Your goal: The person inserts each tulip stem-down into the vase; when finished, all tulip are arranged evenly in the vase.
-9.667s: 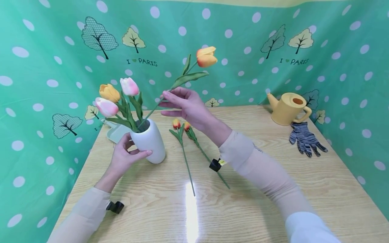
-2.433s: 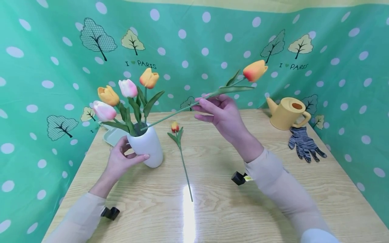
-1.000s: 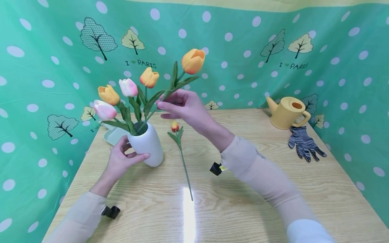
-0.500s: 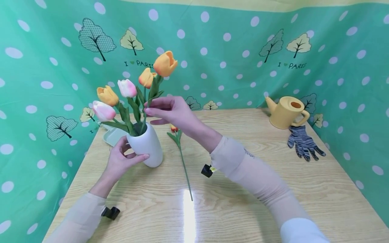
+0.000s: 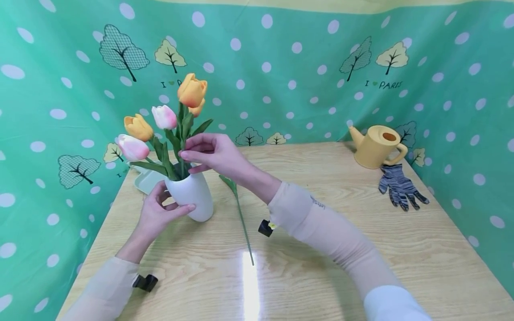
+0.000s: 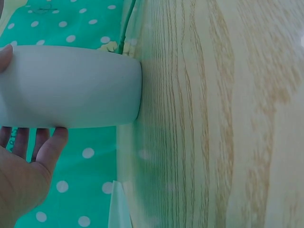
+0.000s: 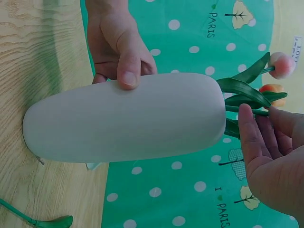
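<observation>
A white vase (image 5: pixel 192 196) stands on the table with several artificial tulips in it. My left hand (image 5: pixel 158 209) grips it from the left, thumb across the front; the left wrist view shows the fingers round the vase (image 6: pixel 76 88). Just above the rim, my right hand (image 5: pixel 214 154) pinches the green stem of an orange-yellow tulip (image 5: pixel 192 90). That stem runs down into the vase mouth, and its bloom overlaps another orange tulip (image 5: pixel 196 108). Two pink-and-white tulips (image 5: pixel 164 117) and a yellow tulip (image 5: pixel 138 127) lean to the left.
One more tulip (image 5: pixel 242 218) lies on the wooden table (image 5: pixel 321 249), its bloom hidden behind my right hand. A pale green dustpan-like thing (image 5: pixel 146 180) sits behind the vase. At the back right are a yellow watering can (image 5: pixel 373 147) and a grey knit glove (image 5: pixel 399 185).
A second tulip has left the table since the earliest frame. My right hand has brought its stem leftward, upright and lower into the vase. My left hand keeps its grip on the vase.
</observation>
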`<state>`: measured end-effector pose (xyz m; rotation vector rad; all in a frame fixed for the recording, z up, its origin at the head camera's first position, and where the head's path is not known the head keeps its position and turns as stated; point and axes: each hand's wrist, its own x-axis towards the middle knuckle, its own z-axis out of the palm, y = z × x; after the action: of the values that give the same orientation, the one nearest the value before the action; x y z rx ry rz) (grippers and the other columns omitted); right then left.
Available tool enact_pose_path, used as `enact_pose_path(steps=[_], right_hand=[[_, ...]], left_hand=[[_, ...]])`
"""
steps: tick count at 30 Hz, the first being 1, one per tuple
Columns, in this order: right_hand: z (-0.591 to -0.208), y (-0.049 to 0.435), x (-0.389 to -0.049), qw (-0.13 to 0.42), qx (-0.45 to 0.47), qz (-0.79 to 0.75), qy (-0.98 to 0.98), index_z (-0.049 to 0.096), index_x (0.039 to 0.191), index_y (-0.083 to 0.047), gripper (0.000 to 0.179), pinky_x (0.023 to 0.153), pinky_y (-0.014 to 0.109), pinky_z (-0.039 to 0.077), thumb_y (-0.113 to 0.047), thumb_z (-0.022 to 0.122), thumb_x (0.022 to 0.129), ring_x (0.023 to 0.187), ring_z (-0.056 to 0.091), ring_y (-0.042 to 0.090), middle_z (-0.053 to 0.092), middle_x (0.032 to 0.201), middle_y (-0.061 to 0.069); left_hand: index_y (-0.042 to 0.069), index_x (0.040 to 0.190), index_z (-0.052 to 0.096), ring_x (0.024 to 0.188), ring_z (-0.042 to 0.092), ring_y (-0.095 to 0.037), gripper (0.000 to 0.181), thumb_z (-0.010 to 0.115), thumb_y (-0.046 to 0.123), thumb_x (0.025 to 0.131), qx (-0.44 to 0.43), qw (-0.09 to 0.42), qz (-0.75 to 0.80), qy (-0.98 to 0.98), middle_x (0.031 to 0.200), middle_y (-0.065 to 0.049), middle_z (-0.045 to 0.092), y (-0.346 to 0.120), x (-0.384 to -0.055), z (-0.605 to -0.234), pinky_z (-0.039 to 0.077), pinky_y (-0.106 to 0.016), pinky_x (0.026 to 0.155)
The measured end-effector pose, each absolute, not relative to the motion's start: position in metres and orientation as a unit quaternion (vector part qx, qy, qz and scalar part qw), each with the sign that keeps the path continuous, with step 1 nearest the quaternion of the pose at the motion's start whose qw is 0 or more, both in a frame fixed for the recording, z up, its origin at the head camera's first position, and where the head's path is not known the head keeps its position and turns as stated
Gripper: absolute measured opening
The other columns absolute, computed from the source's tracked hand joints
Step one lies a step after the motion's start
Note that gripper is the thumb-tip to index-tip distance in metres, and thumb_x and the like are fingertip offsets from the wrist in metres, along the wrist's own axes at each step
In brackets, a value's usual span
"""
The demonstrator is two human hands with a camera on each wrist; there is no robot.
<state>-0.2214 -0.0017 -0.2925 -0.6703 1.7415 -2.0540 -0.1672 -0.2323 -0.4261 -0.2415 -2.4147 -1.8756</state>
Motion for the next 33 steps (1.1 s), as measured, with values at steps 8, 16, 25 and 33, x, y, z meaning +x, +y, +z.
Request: enact_pose_path(steps=[8,16,25,33], right_hand=[[-0.295,-0.004,-0.226,0.174,-0.249,-0.704,0.642,0.063,0.121,0.005,0.028,0.082,0.037,0.063,-0.007,0.071,0.096,0.096,0.070,0.025,0.070,0.108,0.014],[-0.299,-0.004,-0.227,0.152,-0.242,-0.678,0.677,0.070,0.114,0.004,0.024,0.077,0.036,0.064,-0.009,0.074,0.094,0.091,0.070,0.026,0.072,0.104,0.014],[-0.308,0.005,-0.226,0.163,-0.188,-0.689,0.681,0.065,0.116,-0.001,0.029,0.075,0.040,0.064,-0.006,0.078,0.090,0.092,0.068,0.024,0.067,0.102,0.011],[-0.323,0.017,-0.236,0.170,-0.163,-0.696,0.678,0.065,0.117,-0.003,0.027,0.078,0.042,0.063,-0.008,0.076,0.092,0.092,0.068,0.028,0.066,0.106,0.013]], left_hand=[[0.018,0.147,0.045,0.119,0.053,-0.022,0.080,0.088,0.008,0.080,-0.073,0.036,-0.616,-0.784,0.138,-0.006,0.050,-0.232,-0.168,-0.426,0.058,-0.023,0.088],[0.016,0.147,0.045,0.119,0.053,-0.022,0.079,0.087,0.008,0.081,-0.080,0.039,-0.613,-0.785,0.138,-0.008,0.050,-0.232,-0.168,-0.426,0.057,-0.022,0.087],[0.014,0.146,0.047,0.116,0.055,-0.021,0.079,0.087,0.003,0.079,-0.083,0.045,-0.622,-0.777,0.135,-0.009,0.052,-0.231,-0.169,-0.426,0.059,-0.023,0.085],[0.017,0.149,0.043,0.118,0.053,-0.022,0.082,0.088,0.008,0.080,-0.077,0.038,-0.609,-0.788,0.138,-0.008,0.050,-0.231,-0.169,-0.425,0.057,-0.022,0.087]])
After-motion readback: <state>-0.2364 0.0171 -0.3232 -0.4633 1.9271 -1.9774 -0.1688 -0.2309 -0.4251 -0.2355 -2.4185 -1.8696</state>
